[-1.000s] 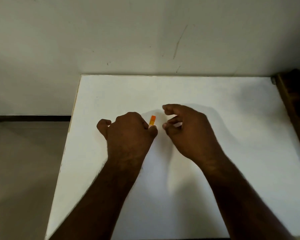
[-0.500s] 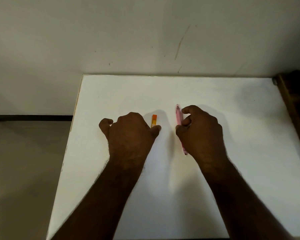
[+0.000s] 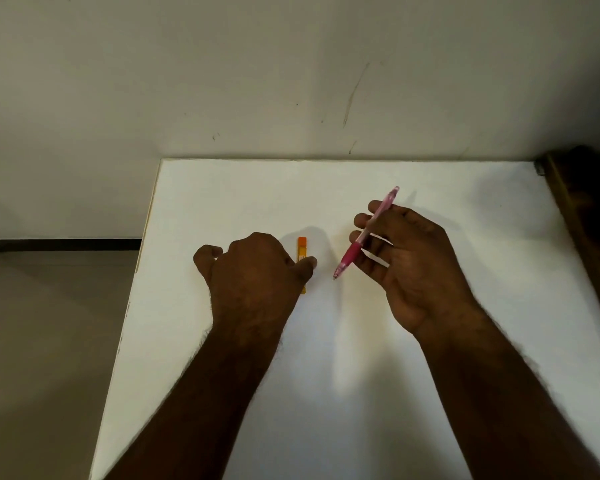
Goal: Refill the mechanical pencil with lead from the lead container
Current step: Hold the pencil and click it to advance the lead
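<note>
The right hand [image 3: 413,265] pinches the pink pencil [image 3: 364,233] in its grip, lifted off the white counter [image 3: 465,341] and tilted, tip pointing down toward the orange lead case [image 3: 302,252]. The case lies flat on the counter just left of the pencil tip. The left hand [image 3: 257,275] rests curled beside the case, thumb tip touching it; nothing is visibly held.

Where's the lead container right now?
In the head view, the orange lead container lies on the white table, centre-left, partly under the left hand, left of the pink pencil.
</note>
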Tool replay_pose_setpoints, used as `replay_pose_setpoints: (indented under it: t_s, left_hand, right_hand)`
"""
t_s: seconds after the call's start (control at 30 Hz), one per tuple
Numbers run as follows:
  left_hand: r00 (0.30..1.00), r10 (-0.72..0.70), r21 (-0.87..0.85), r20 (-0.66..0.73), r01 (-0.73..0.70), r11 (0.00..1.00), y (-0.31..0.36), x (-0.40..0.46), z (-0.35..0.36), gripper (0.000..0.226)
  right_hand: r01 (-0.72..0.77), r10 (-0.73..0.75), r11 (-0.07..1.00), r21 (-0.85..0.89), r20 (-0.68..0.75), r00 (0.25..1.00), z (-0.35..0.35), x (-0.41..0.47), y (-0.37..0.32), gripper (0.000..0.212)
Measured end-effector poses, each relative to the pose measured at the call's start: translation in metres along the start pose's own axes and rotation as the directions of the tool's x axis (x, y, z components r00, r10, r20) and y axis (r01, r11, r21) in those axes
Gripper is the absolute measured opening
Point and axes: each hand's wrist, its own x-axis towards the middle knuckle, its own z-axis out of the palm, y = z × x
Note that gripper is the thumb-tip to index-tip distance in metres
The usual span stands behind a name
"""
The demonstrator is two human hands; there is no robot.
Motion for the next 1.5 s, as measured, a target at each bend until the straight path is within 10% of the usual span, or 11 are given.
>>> replay_pose_setpoints:
  t_s: [0.63, 0.93, 1.5]
  left_hand:
    - [1.0, 0.01, -0.023, 0.006, -0.009, 1.0, 0.001, 0.0, -0.007, 0.046]
    - [0.988, 0.062, -0.174, -0.139, -0.086, 0.981, -0.002, 0.0, -0.019, 0.037]
    - [0.935, 0.238, -0.191, -0.261, -0.292, 0.937, 0.003, -0.001, -0.019, 0.047]
  right_hand:
    - [0.047, -0.051, 0.997, 0.067, 0.056, 0.997, -0.005, 0.003, 0.0, 0.013]
    - [-0.092, -0.078, 0.759, 0.645, 0.23, 0.97, 0.002, -0.002, -0.007, 0.025]
    - [-0.002, -0.219, 0.655, 0.756, 0.192, 0.957, -0.005, 0.002, -0.009, 0.045]
